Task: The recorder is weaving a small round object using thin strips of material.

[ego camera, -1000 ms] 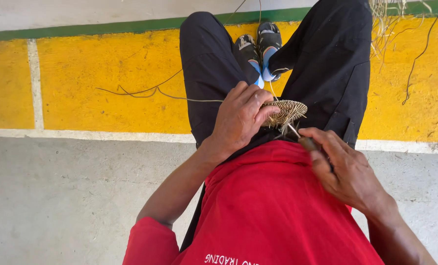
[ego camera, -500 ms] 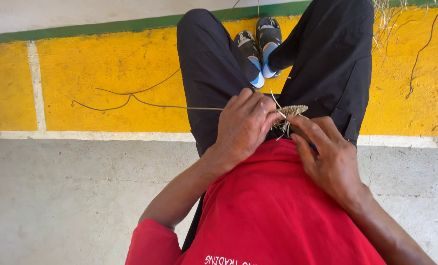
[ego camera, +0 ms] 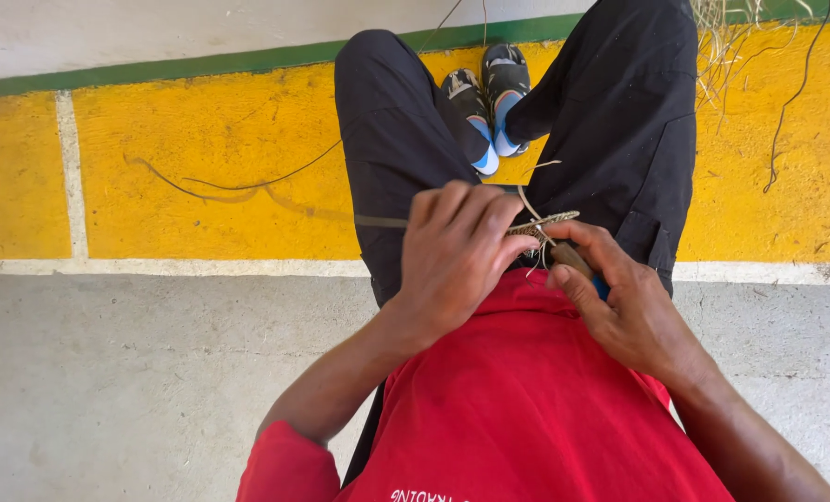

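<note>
A: What filled the view, biggest first?

B: The yellow painted floor band with a green edge ran across the far side, and the grey concrete floor lay nearer. The person wore a red shirt and black trousers, with the blue-and-black shoes crossed at the far end.

A: And the hands?

B: The left hand sat over the lap with its fingers curled together, clamped on the flat woven straw piece, which lay just above the waist between both hands. The right hand had its fingers closed round a dark tool handle, the tip touching the weave.

A: What had changed from a moment before?

B: A second earlier the woven piece showed broad and open beside the left hand; now it was turned nearly edge-on and mostly covered. The long thin straw strand trailing left over the yellow band had shifted too. I judged a stitch was being drawn tight.
</note>
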